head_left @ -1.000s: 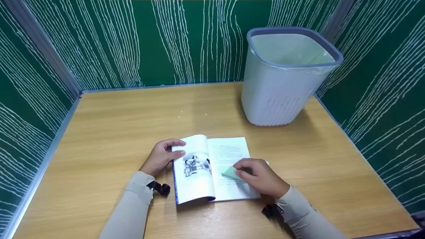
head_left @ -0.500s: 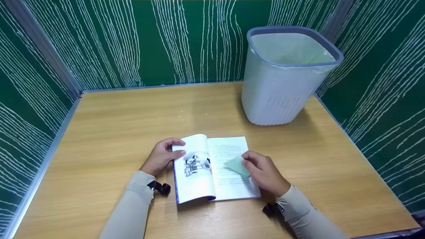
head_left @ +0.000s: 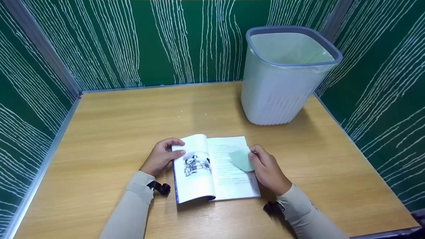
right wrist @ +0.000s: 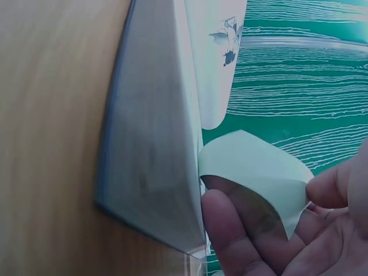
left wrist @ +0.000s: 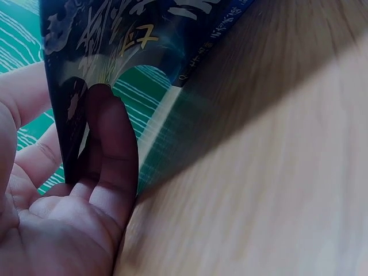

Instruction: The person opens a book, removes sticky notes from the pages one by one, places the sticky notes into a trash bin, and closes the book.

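An open book (head_left: 229, 189) lies on the wooden table, a black-and-white drawing on its left page and printed lines on its right. My left hand (head_left: 160, 157) grips the raised left side, thumb on the page and fingers behind the dark blue cover (left wrist: 123, 43). Over the right page, my right hand (head_left: 270, 169) pinches a pale green slip of paper (head_left: 241, 159) between thumb and fingers. The right wrist view has this slip (right wrist: 259, 172) curved, one end close at the edge of the thick page block (right wrist: 149, 126).
A white waste bin (head_left: 275, 89) with a grey rim and a thin liner stands at the back right of the table (head_left: 132, 113). Small pale crumbs (head_left: 206, 114) lie beyond the book. Green panels (head_left: 152, 49) with white streaks enclose the back and sides.
My right hand has drawn the green slip up and to the right across the page, so more of it shows. The left hand and the book have stayed in place.
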The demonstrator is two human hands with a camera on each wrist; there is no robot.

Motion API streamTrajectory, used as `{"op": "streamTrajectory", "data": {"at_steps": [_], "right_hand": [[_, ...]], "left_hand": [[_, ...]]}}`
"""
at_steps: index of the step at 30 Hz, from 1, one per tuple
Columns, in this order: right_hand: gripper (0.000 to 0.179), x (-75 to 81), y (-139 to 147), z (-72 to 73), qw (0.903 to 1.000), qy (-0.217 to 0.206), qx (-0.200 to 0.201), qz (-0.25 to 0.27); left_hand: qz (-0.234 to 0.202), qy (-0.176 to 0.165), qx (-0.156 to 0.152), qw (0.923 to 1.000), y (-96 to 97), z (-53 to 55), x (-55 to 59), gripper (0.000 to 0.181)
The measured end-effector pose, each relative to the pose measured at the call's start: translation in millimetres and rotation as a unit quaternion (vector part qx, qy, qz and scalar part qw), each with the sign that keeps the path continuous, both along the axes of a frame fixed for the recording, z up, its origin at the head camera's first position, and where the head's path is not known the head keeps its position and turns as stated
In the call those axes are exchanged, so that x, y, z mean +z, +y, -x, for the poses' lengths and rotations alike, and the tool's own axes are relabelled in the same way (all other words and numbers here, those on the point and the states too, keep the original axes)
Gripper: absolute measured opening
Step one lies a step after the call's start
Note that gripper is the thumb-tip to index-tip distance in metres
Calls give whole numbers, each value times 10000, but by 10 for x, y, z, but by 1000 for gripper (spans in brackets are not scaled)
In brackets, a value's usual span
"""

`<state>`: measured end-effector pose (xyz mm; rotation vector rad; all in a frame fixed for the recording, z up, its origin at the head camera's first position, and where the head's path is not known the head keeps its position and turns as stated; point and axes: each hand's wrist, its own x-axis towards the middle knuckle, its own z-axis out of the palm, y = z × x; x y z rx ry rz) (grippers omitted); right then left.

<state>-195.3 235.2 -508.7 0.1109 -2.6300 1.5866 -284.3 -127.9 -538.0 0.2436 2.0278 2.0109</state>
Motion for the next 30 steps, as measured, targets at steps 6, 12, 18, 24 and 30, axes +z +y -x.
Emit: {"op": "streamTrajectory", "data": {"at_steps": [6,12,18,24,30], "right_hand": [[14,-2,3,-1,10000,57,-68,15],[15,9,8,-11,9998,170,3,88],[19,13,21,-18,9998,83,79,191],[24,39,27,-21,9995,172,-86,267],[10,12,42,-13,9982,478,-233,274]], "left_hand": [[87,5,18,10000,-4,-1,6,37],[67,87,24,9999,-1,6,4,35],[155,92,50,9998,-6,-1,3,35],[195,67,77,9998,-8,-7,0,34],[138,106,60,9998,2,-3,7,36]]}}
